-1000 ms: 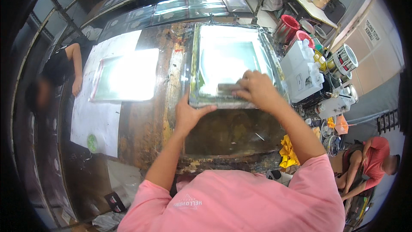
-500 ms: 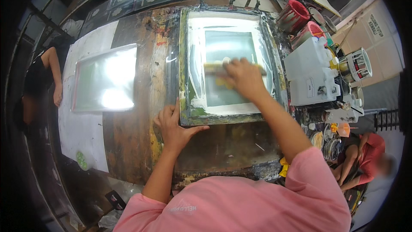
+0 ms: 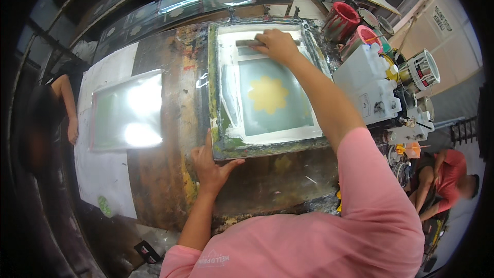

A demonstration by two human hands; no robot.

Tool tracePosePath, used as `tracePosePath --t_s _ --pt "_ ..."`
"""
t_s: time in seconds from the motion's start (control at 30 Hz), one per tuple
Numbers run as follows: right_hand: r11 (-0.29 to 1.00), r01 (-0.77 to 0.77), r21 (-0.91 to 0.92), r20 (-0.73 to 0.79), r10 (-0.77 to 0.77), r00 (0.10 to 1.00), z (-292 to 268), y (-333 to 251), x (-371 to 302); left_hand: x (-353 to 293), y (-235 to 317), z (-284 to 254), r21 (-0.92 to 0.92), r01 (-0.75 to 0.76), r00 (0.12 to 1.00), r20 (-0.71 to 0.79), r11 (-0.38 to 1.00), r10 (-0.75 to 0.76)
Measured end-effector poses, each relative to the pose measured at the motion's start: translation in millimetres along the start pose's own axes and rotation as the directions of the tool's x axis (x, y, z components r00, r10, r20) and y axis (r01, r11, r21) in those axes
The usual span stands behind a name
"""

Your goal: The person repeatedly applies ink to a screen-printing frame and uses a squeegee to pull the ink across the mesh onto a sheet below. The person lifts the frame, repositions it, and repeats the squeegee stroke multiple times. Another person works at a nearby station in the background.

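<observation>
A screen-printing frame (image 3: 212, 108) lies on the worktable, with a pale yellow flower shape (image 3: 267, 96) showing in the middle of its mesh. At the far end of the mesh, my right hand (image 3: 279, 47) is closed around a squeegee (image 3: 247, 43), which lies crosswise over the white border. My left hand (image 3: 208, 169) rests at the near left corner of the frame, forefinger along the side and thumb along the front edge. The lower fingers of that hand are partly hidden.
Clear plastic sheets (image 3: 128, 110) lie on white paper at the left, near another person's arm (image 3: 66, 98). Paint pots (image 3: 342, 16) and a white jerrycan (image 3: 360, 85) crowd the right side. A person in red (image 3: 447, 177) sits beyond. Flower-printed sheets (image 3: 180, 1) lie behind.
My right hand has moved the squeegee from the middle of the mesh to its far end, uncovering the yellow flower shape. My left hand stays at the corner.
</observation>
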State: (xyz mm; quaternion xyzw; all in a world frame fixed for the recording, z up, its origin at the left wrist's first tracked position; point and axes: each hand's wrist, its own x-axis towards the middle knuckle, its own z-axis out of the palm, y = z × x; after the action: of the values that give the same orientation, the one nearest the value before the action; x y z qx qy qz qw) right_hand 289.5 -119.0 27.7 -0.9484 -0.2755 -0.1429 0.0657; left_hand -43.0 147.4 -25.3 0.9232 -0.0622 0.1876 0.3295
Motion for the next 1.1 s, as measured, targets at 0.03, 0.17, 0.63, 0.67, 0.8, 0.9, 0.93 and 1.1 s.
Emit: tracePosePath --t_s 0.03,0.17,0.63,0.67,0.8,0.9,0.93,1.1 --pt "0.999 0.032 0.01 -0.029 -0.032 0.999 3 -6 -13 -1 0 0 -0.031 0.007 1.0 -0.004 0.999 -0.007" --pt "0.998 0.054 0.019 -0.024 -0.053 0.998 -27 -52 -94 0 2 -1 0.01 -0.012 1.0 -0.028 1.0 0.012" --pt "0.989 0.103 0.108 -0.003 -0.103 0.995 -177 -140 -190 38 62 -24 -0.683 0.18 0.951 -0.062 0.708 -0.302" --pt "0.995 0.102 0.025 -0.127 -0.098 0.987 -186 -142 -185 49 72 -30 -0.727 0.133 0.955 -0.087 0.673 -0.283" --pt "0.985 0.051 -0.166 -0.451 -0.122 0.884 -219 -134 -128 83 85 -46 -0.789 0.009 0.955 -0.176 0.615 -0.24" --pt "0.984 0.094 -0.152 -0.537 -0.162 0.828 -238 -120 -92 71 68 -38 -0.264 0.029 0.995 -0.088 0.964 -0.054" --pt "0.984 0.095 -0.152 -0.54 -0.163 0.826 -243 -117 -85 57 63 -32 0.068 0.074 0.996 0.049 0.995 -0.077" --pt "0.99 0.069 -0.126 -0.537 -0.126 0.834 -266 -108 -52 17 51 -13 0.49 0.032 0.967 0.206 0.871 -0.151"
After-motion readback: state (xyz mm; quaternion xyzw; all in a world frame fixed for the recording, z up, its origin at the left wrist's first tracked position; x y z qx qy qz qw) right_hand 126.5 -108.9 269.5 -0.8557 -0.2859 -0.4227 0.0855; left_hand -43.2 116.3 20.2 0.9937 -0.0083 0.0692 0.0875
